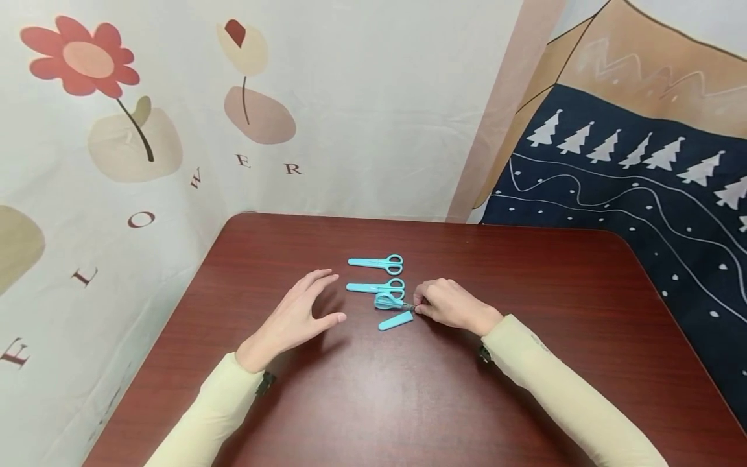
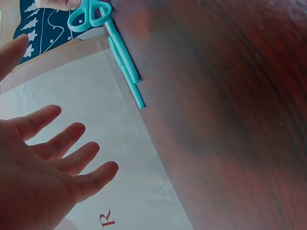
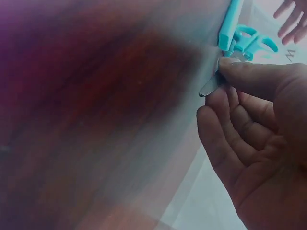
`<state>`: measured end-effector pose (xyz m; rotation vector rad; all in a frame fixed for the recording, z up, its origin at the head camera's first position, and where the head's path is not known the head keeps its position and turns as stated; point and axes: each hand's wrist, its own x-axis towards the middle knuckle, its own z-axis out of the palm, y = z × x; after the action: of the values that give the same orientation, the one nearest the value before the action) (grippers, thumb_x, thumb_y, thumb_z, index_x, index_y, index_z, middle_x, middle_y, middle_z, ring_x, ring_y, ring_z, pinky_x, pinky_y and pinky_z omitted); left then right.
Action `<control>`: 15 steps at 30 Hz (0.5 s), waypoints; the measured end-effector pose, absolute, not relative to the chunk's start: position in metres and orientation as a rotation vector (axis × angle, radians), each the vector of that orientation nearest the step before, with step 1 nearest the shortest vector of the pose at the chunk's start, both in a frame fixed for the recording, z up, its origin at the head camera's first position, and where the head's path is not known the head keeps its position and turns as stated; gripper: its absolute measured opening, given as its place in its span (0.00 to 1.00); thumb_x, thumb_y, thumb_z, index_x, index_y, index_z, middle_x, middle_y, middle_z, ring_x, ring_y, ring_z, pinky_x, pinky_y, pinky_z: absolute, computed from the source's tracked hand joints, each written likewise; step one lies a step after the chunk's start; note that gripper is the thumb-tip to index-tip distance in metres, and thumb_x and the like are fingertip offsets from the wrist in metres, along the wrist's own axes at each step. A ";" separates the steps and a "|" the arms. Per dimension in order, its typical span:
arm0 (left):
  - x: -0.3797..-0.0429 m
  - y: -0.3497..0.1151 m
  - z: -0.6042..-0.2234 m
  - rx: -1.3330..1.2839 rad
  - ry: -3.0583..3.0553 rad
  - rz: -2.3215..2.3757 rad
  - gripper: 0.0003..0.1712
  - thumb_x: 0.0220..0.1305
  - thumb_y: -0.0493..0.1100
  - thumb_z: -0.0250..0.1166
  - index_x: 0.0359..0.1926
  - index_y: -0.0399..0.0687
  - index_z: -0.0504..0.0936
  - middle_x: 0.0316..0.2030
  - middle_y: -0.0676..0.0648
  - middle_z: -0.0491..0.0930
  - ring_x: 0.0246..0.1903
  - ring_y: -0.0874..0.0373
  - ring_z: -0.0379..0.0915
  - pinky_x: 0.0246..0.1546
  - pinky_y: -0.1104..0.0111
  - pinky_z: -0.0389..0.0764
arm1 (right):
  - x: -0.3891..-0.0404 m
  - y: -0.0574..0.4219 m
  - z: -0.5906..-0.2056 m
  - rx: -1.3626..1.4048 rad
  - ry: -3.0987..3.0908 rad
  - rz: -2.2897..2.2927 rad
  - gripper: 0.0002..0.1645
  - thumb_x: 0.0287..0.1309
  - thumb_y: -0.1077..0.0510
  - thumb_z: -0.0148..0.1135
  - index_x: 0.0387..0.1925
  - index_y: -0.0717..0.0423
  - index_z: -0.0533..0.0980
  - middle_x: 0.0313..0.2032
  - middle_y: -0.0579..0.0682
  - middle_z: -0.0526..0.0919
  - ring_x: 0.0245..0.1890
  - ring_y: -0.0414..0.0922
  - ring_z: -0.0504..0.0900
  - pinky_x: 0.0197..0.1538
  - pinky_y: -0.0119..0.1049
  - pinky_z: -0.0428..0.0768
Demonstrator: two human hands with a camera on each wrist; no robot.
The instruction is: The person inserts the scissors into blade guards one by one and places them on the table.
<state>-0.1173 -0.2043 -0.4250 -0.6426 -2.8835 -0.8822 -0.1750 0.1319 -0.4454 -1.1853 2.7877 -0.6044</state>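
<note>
My right hand (image 1: 449, 303) pinches the bare metal blades (image 3: 211, 86) of a pair of turquoise scissors between thumb and fingers. The handle loops (image 1: 388, 301) of these scissors point left, toward my other hand. Just in front of them lies a loose turquoise blade cover (image 1: 395, 321), also seen at the top of the right wrist view. My left hand (image 1: 297, 311) hovers to the left with fingers spread, holding nothing. Farther back are two more scissors with covered blades: the nearer pair (image 1: 373, 287) and the farther pair (image 1: 373, 263), both with handles to the right.
Everything lies on a dark red-brown wooden table (image 1: 373, 402) with rounded back corners. Behind it hangs a pale curtain (image 1: 373, 130) printed with flowers and letters. A navy cloth (image 1: 618, 188) with white trees hangs at the right.
</note>
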 end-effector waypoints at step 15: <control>-0.126 -0.187 -0.421 -0.718 -2.880 -0.901 0.44 0.63 0.59 0.73 0.74 0.47 0.70 0.73 0.45 0.65 0.73 0.45 0.59 0.70 0.47 0.64 | -0.149 0.200 -0.440 -0.670 2.645 -0.928 0.05 0.61 0.58 0.73 0.31 0.46 0.85 0.22 0.37 0.80 0.21 0.36 0.71 0.25 0.30 0.67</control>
<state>-0.1263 -0.1874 -0.4210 -0.7180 -2.8799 -0.9014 -0.1493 0.1995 -0.4395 -0.6699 2.6454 -0.9275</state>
